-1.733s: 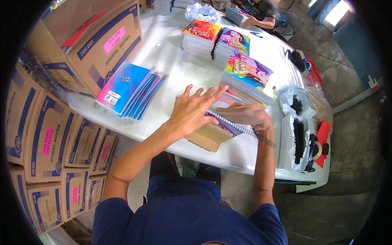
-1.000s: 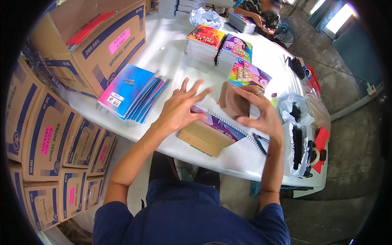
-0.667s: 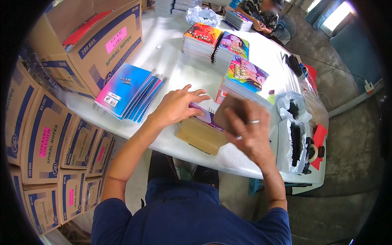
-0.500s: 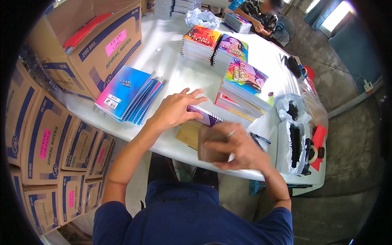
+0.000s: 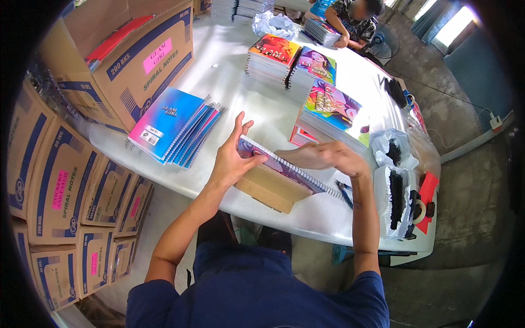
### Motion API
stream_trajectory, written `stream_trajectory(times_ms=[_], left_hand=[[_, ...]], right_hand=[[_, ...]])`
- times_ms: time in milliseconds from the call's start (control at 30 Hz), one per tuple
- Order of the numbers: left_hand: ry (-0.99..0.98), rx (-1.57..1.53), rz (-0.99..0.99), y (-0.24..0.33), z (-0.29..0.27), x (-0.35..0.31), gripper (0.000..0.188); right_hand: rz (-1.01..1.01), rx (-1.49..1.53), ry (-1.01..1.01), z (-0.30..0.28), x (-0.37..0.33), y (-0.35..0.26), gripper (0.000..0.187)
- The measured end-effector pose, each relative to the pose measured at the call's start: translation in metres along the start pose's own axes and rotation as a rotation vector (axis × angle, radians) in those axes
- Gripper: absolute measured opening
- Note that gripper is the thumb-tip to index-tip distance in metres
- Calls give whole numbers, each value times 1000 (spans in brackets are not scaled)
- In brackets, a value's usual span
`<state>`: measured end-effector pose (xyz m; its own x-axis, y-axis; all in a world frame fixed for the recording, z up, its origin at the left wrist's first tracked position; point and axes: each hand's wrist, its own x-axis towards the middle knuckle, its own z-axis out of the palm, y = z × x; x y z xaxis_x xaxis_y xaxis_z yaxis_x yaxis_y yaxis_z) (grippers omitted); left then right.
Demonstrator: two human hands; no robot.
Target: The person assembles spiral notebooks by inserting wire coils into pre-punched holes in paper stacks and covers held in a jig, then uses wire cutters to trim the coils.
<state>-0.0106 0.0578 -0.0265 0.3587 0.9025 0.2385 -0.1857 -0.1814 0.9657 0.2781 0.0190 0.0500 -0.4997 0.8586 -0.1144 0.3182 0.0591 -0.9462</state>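
Observation:
My left hand (image 5: 232, 158) grips a spiral notebook (image 5: 281, 167) by its left end, thumb on the near side and fingers raised behind. The notebook stands tilted, wire spiral up, against a tan cardboard or wooden piece (image 5: 273, 191) at the table's near edge. My right hand (image 5: 344, 157), closed and smeared by motion, is over the notebook's far side on a brownish cover-like sheet (image 5: 301, 158). I cannot tell whether that sheet is joined to the notebook. A dark-handled tool (image 5: 344, 192) lies beside the spiral's right end.
Blue-pink spiral notebooks (image 5: 169, 128) lie left, before an open carton (image 5: 131, 71). Colourful notebook stacks (image 5: 331, 112) stand beyond my hands. At right are a paper-lined box of black spirals (image 5: 394, 199) and tape (image 5: 419, 210). Cartons (image 5: 60, 186) rise at left; another person (image 5: 353, 24) sits far off.
My right hand has swung the brownish sheet from the notebook's near side up and over to the far side. The notebook now stands more upright, baring the tan piece. My left hand keeps its grip.

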Motion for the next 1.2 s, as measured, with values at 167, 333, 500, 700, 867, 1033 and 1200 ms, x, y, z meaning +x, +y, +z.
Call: stream_trajectory(times_ms=[167, 333, 500, 700, 867, 1033, 1200], left_hand=[[15, 21, 30, 1, -5, -3, 103], [-6, -140, -32, -1, -9, -1, 93], [-11, -212, -43, 1, -10, -3, 87], [-11, -250, -56, 1, -10, -5, 83], [5, -287, -51, 2, -11, -5, 80], [-14, -309, -70, -2, -13, -4, 77], [-125, -291, -143, -11, -31, 3, 76]], right_hand=[[-139, 430, 122, 12, 1, 9, 64], [30, -239, 98, 12, 29, -1, 60], [-59, -158, 71, 22, 33, -18, 56], [-26, -236, 63, 25, 40, -16, 57], [-178, 150, 160, 28, 39, -1, 48], [-35, -359, 132, 28, 59, -10, 47], [78, -415, 141, 44, 56, -25, 48]])
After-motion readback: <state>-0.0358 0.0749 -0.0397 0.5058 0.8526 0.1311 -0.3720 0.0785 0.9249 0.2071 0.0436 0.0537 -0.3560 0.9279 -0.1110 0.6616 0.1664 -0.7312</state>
